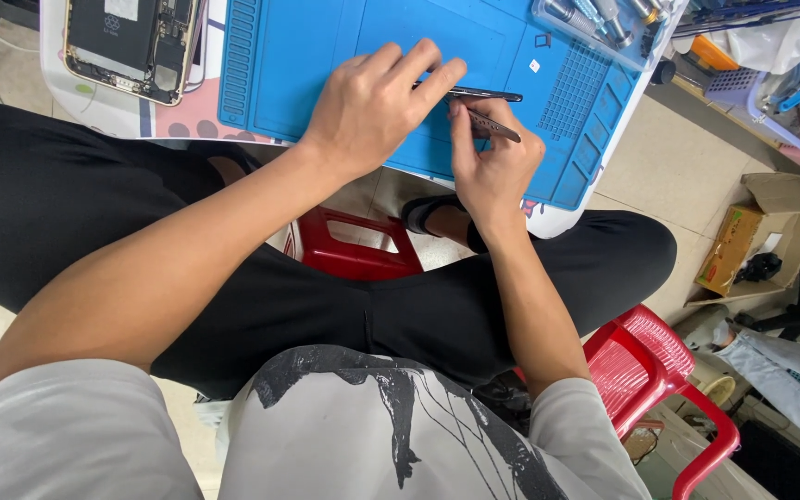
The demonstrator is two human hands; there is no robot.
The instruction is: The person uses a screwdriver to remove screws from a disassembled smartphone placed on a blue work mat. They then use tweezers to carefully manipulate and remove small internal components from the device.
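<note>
Blue repair mat (326, 56), near edge: left hand (372, 106) pinches thin dark phone part (488, 93); right hand (493, 162) clamped on metal tweezers (494, 127) just beside it.

A thin dark strip-like part (483, 93), long and narrow, is seen edge-on, lying nearly flat toward 3 o'clock just above the blue mat. Its near end is covered by fingers; the far end is free. Metal tweezers (493, 126), slim and silvery, are tilted with the upper end toward 4 o'clock; the tips are hidden just under the part.
</note>
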